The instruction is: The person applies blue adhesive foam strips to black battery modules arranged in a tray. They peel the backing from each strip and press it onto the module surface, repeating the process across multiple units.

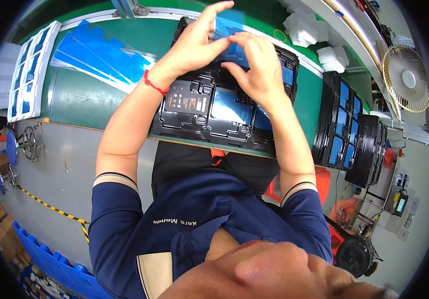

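Over the far part of a black moulded tray, both my hands meet at a clear blue film sheet. My left hand, with a red string round the wrist, has the film at its thumb and fingers, the index finger stretched away. The fingertips of my right hand touch the film's edge beside my left thumb; the right thumb stands apart, and the other fingers are partly hidden. In the tray's compartments lie a labelled dark flat block, a shiny blue-filmed panel and another blue panel.
Fanned blue film sheets lie left on the green table, beside a white framed rack. Stacked black trays with blue panels stand at right. White foam pieces and a cream fan are farther back.
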### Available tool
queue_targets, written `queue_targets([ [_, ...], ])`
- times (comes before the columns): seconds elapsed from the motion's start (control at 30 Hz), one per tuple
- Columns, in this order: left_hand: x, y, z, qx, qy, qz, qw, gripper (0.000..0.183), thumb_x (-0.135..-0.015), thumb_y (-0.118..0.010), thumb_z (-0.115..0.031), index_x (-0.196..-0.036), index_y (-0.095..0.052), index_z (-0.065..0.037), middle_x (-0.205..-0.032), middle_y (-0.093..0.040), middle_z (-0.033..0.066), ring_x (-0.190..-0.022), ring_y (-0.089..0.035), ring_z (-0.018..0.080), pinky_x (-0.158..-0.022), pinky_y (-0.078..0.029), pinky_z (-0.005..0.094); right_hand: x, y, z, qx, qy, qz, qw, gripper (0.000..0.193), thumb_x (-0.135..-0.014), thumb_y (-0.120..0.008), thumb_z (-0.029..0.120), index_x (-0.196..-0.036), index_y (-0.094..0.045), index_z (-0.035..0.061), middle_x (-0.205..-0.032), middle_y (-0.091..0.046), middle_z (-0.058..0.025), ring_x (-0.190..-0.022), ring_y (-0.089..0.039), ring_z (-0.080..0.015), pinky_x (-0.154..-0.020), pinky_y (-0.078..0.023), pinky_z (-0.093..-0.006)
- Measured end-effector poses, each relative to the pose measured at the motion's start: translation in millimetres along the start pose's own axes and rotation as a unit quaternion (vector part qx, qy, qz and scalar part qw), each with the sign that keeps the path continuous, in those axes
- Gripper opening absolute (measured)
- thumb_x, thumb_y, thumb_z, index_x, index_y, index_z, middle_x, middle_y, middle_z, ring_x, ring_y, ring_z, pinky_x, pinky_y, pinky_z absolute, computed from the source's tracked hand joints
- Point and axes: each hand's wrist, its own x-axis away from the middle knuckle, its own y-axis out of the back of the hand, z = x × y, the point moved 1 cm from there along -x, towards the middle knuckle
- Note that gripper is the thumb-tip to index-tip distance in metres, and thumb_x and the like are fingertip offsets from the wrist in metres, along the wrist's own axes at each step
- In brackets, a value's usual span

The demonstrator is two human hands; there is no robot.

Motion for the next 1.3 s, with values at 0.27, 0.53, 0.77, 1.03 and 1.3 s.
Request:
queue_targets([
  [0.27,6.3,-6.4,-9.2,0.036,0.127,0.116,0.984,0.071,-0.085,-0.059,0.007,-0.146,-0.029,-0.012,-0.082,-0.055,0.0000,-0.078,-0.051,0.0041,-0.071,-0.044,0.0188,23.3,-3.6,-11.0,-0.064,-0.119,-0.053,0.989,0.027,-0.072,-0.074,0.005,-0.098,-0.065,0.0019,-0.089,-0.067,-0.0125,-0.082,-0.065,-0.0275,-0.072,-0.052,-0.0341],
  [0.53,6.4,-6.3,-14.7,-0.111,0.070,0.150,0.980,0.070,-0.082,-0.054,0.011,-0.145,-0.035,-0.013,-0.082,-0.063,0.0044,-0.079,-0.058,0.0079,-0.077,-0.048,0.0237,28.2,-4.3,-21.6,-0.121,-0.136,-0.015,0.983,0.021,-0.079,-0.070,0.007,-0.099,-0.070,0.0025,-0.087,-0.069,-0.0127,-0.079,-0.066,-0.0248,-0.072,-0.052,-0.0324],
  [0.77,4.5,-1.9,-14.8,-0.137,0.101,0.126,0.977,0.073,-0.082,-0.055,0.009,-0.147,-0.031,-0.017,-0.093,-0.070,0.0114,-0.081,-0.064,0.0121,-0.079,-0.052,0.0263,42.7,-8.5,-49.8,-0.316,-0.347,-0.068,0.881,0.017,-0.086,-0.068,0.011,-0.096,-0.070,-0.0017,-0.087,-0.068,-0.0045,-0.079,-0.061,-0.0114,-0.072,-0.048,-0.0250],
  [1.03,-6.0,31.6,11.0,-0.010,0.245,-0.046,0.968,0.051,-0.085,-0.058,0.006,-0.134,-0.046,0.000,-0.100,-0.068,0.0179,-0.088,-0.066,0.0165,-0.076,-0.053,0.0258,50.7,-2.3,-80.6,-0.539,-0.441,-0.200,0.690,0.014,-0.086,-0.068,0.012,-0.093,-0.067,-0.0006,-0.067,-0.056,-0.0004,-0.059,-0.049,-0.0095,-0.059,-0.046,-0.0283],
  [1.3,-9.1,63.7,21.6,0.150,0.219,-0.231,0.936,0.020,-0.078,-0.049,0.010,-0.091,-0.064,0.004,-0.079,-0.060,0.0084,-0.070,-0.060,0.0187,-0.073,-0.053,0.0314,45.2,4.2,-74.2,-0.472,-0.440,-0.274,0.713,0.016,-0.092,-0.060,0.009,-0.102,-0.065,-0.0023,-0.073,-0.064,-0.0069,-0.063,-0.058,-0.0118,-0.060,-0.051,-0.0269],
])
